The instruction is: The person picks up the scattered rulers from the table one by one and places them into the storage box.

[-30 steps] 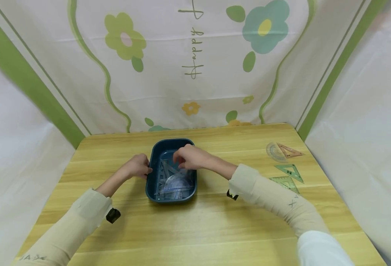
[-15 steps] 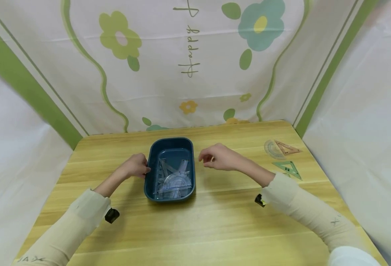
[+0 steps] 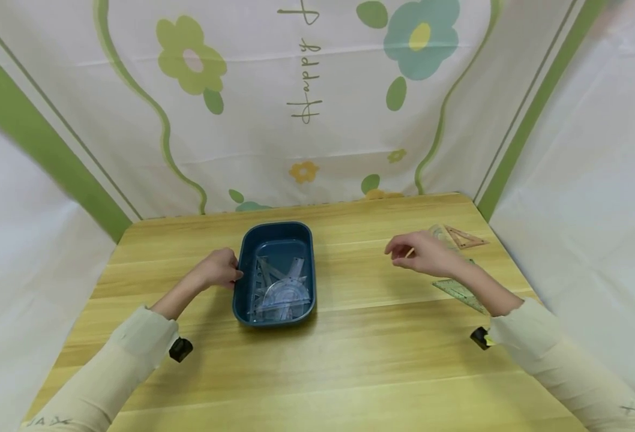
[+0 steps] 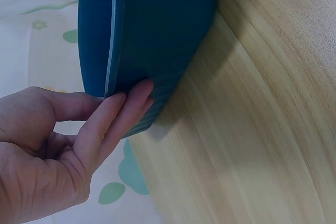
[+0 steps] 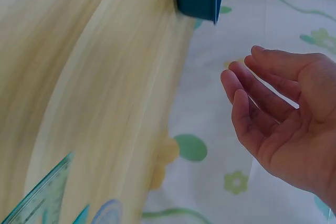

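Note:
A dark blue plastic bin [image 3: 273, 229] stands left of the table's middle, with a clear protractor [image 3: 284, 294] and several clear rulers or set squares lying inside. My left hand [image 3: 219, 268] pinches the bin's left rim, thumb on the inner side and fingers along the outer wall in the left wrist view. To the right of the bin, my right hand [image 3: 425, 252] hovers over the table, its fingers loosely bent around nothing. Beyond and below it lie an orange set square [image 3: 464, 238], a partly hidden protractor [image 3: 443, 235] and a green set square [image 3: 460, 294].
The wooden table [image 3: 350, 366] has light lengthwise grain. A white cloth [image 3: 252, 126] with printed flowers hangs behind its far edge, and white cloth also flanks both sides. Small black devices sit under both wrists.
My right hand has left the inside of the bin and moved right, holding nothing, toward the coloured set squares. My left hand has stayed on the bin's rim.

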Motion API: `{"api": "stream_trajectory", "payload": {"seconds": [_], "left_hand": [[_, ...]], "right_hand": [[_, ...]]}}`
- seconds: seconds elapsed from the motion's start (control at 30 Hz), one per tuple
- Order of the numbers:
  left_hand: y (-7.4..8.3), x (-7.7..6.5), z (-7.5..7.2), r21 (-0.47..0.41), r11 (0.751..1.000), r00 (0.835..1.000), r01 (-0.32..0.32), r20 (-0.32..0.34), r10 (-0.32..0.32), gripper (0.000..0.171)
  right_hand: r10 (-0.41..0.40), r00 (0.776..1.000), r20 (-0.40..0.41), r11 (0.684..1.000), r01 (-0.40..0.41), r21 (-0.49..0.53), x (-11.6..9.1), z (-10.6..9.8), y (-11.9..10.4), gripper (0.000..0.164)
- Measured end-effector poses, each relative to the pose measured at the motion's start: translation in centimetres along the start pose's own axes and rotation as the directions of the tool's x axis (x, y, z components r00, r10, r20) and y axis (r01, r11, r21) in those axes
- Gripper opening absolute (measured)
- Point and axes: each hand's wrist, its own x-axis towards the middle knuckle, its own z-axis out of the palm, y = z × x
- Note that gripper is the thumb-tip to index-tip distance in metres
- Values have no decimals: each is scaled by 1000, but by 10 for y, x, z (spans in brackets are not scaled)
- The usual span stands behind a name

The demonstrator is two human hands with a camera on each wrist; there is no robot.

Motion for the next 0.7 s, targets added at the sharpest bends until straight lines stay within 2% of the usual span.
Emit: {"api": "stream_trajectory", "payload": {"seconds": [0.17, 0.33, 0.43, 0.7], "left_hand": [[0, -1, 0, 5, 1000, 1000, 1, 1, -1, 41], [1, -1, 0, 2, 1000, 1000, 1, -2, -1, 33], [1, -1, 0, -3, 1000, 1000, -3, -1, 3, 34], [-1, -1, 1, -3, 1000, 1000, -7, -5, 7, 36]], "right_hand": [[41, 999, 6, 999, -41, -23, -23, -4, 22, 22], [50, 998, 27, 991, -47, -126, -44, -5, 44, 29], [58, 998, 40, 981, -50, -186, -54, -5, 56, 35], [160, 986, 57, 936, -133, -326, -76, 2, 85, 53]]}}
